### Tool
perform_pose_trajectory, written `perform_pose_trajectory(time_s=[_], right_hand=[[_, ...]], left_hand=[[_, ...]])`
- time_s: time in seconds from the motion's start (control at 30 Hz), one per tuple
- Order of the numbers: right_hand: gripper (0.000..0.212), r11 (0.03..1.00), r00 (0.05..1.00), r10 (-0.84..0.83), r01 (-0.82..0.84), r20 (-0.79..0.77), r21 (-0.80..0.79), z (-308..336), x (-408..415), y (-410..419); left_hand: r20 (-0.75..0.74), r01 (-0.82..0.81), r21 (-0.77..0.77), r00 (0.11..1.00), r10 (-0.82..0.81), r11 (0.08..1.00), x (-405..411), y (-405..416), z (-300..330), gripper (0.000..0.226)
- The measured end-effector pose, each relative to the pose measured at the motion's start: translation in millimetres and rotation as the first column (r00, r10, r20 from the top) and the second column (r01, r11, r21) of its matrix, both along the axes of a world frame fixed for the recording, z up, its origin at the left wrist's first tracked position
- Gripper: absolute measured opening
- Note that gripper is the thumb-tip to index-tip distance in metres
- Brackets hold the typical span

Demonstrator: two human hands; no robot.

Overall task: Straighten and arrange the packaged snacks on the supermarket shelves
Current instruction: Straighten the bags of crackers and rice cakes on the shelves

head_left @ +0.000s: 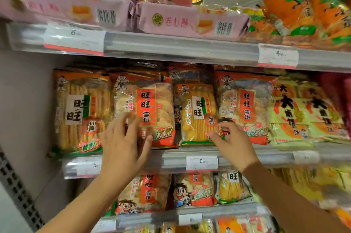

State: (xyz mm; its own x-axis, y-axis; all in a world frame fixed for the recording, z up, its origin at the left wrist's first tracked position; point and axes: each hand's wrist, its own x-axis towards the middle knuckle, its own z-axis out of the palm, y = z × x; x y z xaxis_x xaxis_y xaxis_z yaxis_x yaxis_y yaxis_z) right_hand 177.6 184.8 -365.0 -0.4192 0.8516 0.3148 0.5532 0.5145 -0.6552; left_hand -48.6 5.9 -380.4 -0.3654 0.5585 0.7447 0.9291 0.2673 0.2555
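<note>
**While both hands work the middle shelf, the rice-cracker row gets squared up**

With fingers spread wide, the left hand (125,143) lies against the lower front of the red-label cracker bag (152,113), which stands tilted toward its neighbour. The right hand (230,140) has its fingers curled, seemingly pinching the bottom edge of the yellow cracker bag (196,115) (contact is blurred). Judged from this, the step is aligning these two packs on the middle shelf (171,158); next, each needs nudging upright and flush with the shelf lip.
</note>
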Motion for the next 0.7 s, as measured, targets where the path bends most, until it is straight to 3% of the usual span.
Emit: perform_pose_trajectory(time_s=[0.1, 0.27, 0.37, 0.5, 0.7], right_hand=[[0.065, 0.996, 1.0, -0.027, 0.025, -0.016, -0.087, 6, -5, 5], [0.076, 0.998, 0.999, -0.048, 0.048, 0.01, -0.044, 2, -10, 11], [0.07, 0.999, 0.997, -0.023, 0.025, 0.068, -0.04, -2, -11, 13], [0.088, 0.988, 0.999, 0.002, 0.005, 0.047, -0.155, 2, -13, 21], [0.065, 0.968, 0.999, -0.006, -0.007, -0.048, -0.249, 4, -19, 25]], left_hand=[[0.209, -0.141, 0.006, 0.968, 0.136, 0.99, -8, 3, 12, 0.076], [0.28, -0.15, -0.083, 0.945, 0.167, 0.985, -7, 8, 16, 0.108], [0.342, -0.169, -0.115, 0.919, 0.198, 0.979, -9, 12, 16, 0.105], [0.415, -0.19, -0.039, 0.89, 0.189, 0.981, -6, 14, 20, 0.081], [0.436, -0.111, 0.08, 0.897, 0.066, 0.991, -1, 12, 22, 0.098]])
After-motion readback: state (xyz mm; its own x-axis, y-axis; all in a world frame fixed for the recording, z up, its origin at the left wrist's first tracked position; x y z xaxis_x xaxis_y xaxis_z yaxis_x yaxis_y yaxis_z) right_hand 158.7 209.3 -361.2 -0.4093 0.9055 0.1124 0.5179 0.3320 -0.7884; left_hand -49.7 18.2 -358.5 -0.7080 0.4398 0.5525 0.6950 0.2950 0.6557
